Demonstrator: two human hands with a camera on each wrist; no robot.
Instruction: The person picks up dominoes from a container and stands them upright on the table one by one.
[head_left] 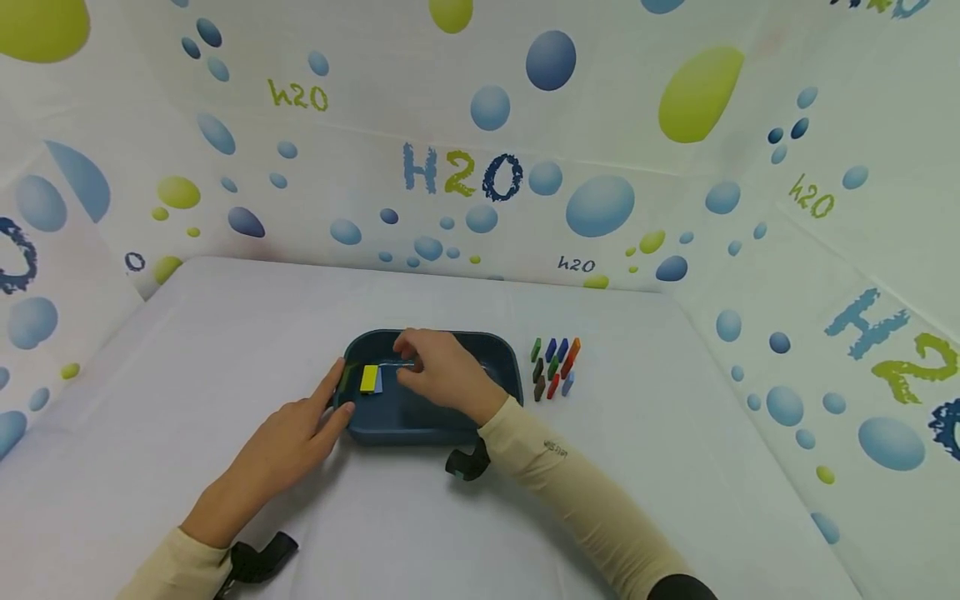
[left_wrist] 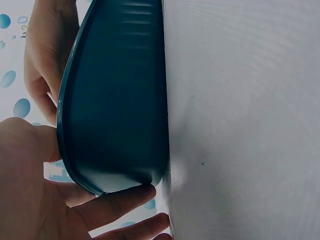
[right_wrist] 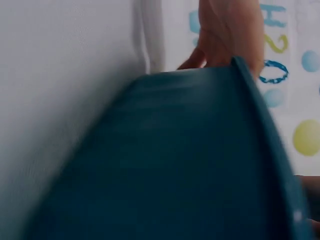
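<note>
A dark teal tray (head_left: 427,435) lies on the white table. My left hand (head_left: 288,437) rests against its left end, fingers fairly straight along the outside and thumb at the near corner; the left wrist view shows the fingers spread below the rim. Inside the tray, near the left end, a yellow block (head_left: 369,379) stands beside a light blue block (head_left: 378,381). Over the tray's middle, right of these blocks, is my right hand (head_left: 450,371), bent fingers and thumb apart, with no thing visible between them. A greenish strip (head_left: 345,379) shows along the left inner wall.
Several small coloured blocks (head_left: 553,367) in green, blue, orange, red and brown stand in rows right of the tray. Black wrist-camera mounts (head_left: 468,461) extend from both wrists. A white backdrop (head_left: 360,233) with blue and lime drops and H2O lettering surrounds the table.
</note>
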